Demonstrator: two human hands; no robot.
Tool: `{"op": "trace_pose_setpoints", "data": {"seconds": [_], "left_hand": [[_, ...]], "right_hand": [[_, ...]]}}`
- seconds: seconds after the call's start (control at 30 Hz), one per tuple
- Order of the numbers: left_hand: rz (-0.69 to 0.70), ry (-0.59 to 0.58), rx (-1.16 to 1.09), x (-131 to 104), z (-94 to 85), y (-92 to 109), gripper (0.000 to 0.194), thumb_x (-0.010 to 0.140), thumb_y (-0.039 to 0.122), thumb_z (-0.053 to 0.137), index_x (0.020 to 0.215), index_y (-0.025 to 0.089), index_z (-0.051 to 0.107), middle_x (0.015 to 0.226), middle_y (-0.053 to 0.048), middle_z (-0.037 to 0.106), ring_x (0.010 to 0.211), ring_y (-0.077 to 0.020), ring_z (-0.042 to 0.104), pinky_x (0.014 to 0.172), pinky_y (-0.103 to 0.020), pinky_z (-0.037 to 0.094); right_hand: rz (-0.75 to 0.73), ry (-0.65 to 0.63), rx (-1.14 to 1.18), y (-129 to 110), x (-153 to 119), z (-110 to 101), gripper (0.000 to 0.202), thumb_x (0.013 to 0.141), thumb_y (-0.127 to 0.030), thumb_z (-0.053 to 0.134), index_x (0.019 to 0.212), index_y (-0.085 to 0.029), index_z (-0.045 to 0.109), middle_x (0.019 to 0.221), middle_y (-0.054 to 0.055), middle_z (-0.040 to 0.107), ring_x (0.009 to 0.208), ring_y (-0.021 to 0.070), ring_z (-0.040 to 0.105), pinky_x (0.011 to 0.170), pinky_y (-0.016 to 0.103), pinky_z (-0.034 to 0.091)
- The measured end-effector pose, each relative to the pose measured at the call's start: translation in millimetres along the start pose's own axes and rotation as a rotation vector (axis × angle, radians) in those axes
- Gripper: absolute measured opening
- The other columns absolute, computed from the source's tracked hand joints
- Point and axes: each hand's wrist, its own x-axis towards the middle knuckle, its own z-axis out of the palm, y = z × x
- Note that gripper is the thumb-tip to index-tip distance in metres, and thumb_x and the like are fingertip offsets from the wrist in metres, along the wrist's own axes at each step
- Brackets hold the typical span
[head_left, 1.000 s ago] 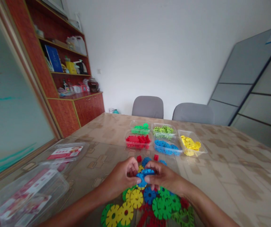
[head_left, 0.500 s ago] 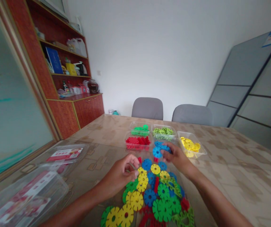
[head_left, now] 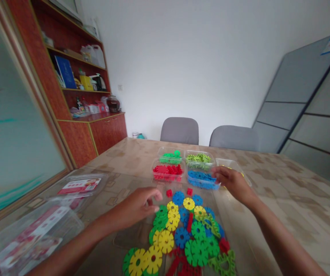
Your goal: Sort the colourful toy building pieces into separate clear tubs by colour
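My left hand (head_left: pixel 145 203) hovers left of the loose pieces, its fingers curled apart with nothing between them. Over the right edge of the box of blue pieces (head_left: pixel 201 179) is my right hand (head_left: pixel 230 181), fingers bent close together; whatever they might hold cannot be made out. It partly hides the box of yellow pieces (head_left: pixel 241 173). Yellow discs (head_left: pixel 165 242), green discs (head_left: pixel 197 251), blue discs (head_left: pixel 182 237) and red pieces (head_left: pixel 190 222) lie spread on the table in front of me. The box of red pieces (head_left: pixel 167 172) sits left of the blue one.
Behind stand a box of green pieces (head_left: pixel 170 157) and a box of light green pieces (head_left: pixel 198 158). Clear plastic packaging (head_left: pixel 38 237) and a labelled lid (head_left: pixel 81 186) lie at the left. Two grey chairs (head_left: pixel 179 130) are beyond the table (head_left: pixel 291 191).
My right hand has moved right, and the blue discs it held are no longer seen in it; the blue box shows fuller. My left hand has shifted left, away from the yellow discs.
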Motion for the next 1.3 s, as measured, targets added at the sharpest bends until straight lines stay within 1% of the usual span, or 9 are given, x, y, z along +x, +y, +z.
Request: {"op": "trace_pose_setpoints", "data": {"seconds": [0.13,0.3,0.4,0.57,0.87,0.97,1.07,1.13,1.3], "left_hand": [[0.001,-0.198,0.136,-14.8,-18.5,-8.6,0.041,0.076,0.03,0.068,0.116,0.026,0.06,0.101,0.0,0.063,0.086,-0.0208,0.061,0.074,-0.026,0.043],[0.089,-0.03,0.167,-8.0,-7.4,-7.1,0.043,0.083,0.024,0.061,0.125,0.027,0.055,0.124,-0.004,0.059,0.108,-0.0247,0.057,0.092,-0.033,0.041],[0.171,0.004,0.151,0.1,6.7,-7.6,0.05,0.084,0.019,0.059,0.132,0.028,0.05,0.138,-0.005,0.05,0.126,-0.0255,0.045,0.106,-0.037,0.032],[0.167,0.0,0.149,5.0,20.4,-13.6,0.054,0.086,0.017,0.056,0.137,0.027,0.044,0.145,-0.006,0.043,0.133,-0.0236,0.038,0.111,-0.041,0.028],[0.2,0.05,0.169,33.8,45.0,-15.8,0.06,0.086,0.005,0.038,0.142,0.026,0.037,0.149,-0.004,0.038,0.136,-0.019,0.033,0.114,-0.042,0.024],[0.207,0.055,0.216,43.0,48.2,-16.6,0.051,0.086,0.005,0.042,0.133,0.024,0.048,0.141,-0.007,0.048,0.129,-0.0215,0.042,0.11,-0.04,0.03],[0.181,0.075,0.242,50.4,45.3,-15.0,0.034,0.082,0.004,0.051,0.11,0.02,0.064,0.115,-0.009,0.062,0.11,-0.0235,0.055,0.098,-0.036,0.041],[0.176,0.084,0.234,55.3,42.7,-10.2,0.027,0.08,0.004,0.054,0.099,0.018,0.066,0.101,-0.007,0.064,0.099,-0.0228,0.059,0.089,-0.034,0.044],[0.245,0.056,0.179,65.6,51.3,12.1,0.037,0.08,0.005,0.057,0.113,0.021,0.062,0.11,-0.005,0.065,0.101,-0.0202,0.059,0.09,-0.029,0.043]], "right_hand": [[-0.154,-0.173,-0.047,-9.7,-10.3,28.6,0.024,0.084,-0.024,0.047,0.096,-0.019,0.066,0.084,0.005,0.072,0.07,0.0206,0.067,0.065,0.033,0.053],[-0.263,-0.248,-0.14,-3.8,-25.9,76.2,0.04,0.077,-0.008,0.051,0.113,-0.018,0.063,0.121,0.012,0.064,0.114,0.0278,0.056,0.097,0.044,0.042],[-0.303,-0.271,-0.218,-2.9,-30.5,85.8,0.044,0.078,-0.004,0.048,0.118,-0.018,0.061,0.127,0.013,0.059,0.12,0.027,0.051,0.101,0.044,0.038],[-0.321,-0.437,-0.132,-18.5,-29.0,73.7,0.03,0.085,-0.007,0.045,0.101,-0.019,0.067,0.095,0.006,0.071,0.086,0.0205,0.065,0.076,0.033,0.05],[-0.342,-0.447,-0.109,-28.9,-26.7,61.9,0.03,0.085,-0.008,0.045,0.097,-0.022,0.069,0.091,0.003,0.072,0.081,0.0194,0.065,0.072,0.031,0.048],[-0.304,-0.47,-0.23,-33.6,-28.3,48.8,0.026,0.085,-0.01,0.044,0.087,-0.02,0.068,0.079,0.004,0.069,0.071,0.0188,0.062,0.063,0.028,0.043],[-0.245,-0.439,-0.373,-38.1,-31.0,30.9,0.021,0.085,-0.014,0.046,0.08,-0.018,0.066,0.07,0.005,0.066,0.063,0.0183,0.058,0.056,0.027,0.037],[-0.201,-0.438,-0.399,-39.8,-33.8,19.4,0.016,0.083,-0.016,0.049,0.081,-0.018,0.065,0.072,0.006,0.066,0.063,0.018,0.057,0.054,0.027,0.035],[0.003,-0.552,-0.425,-42.3,-46.7,3.8,0.01,0.07,-0.02,0.065,0.08,-0.021,0.067,0.073,0.004,0.068,0.063,0.0183,0.06,0.05,0.025,0.034]]}}
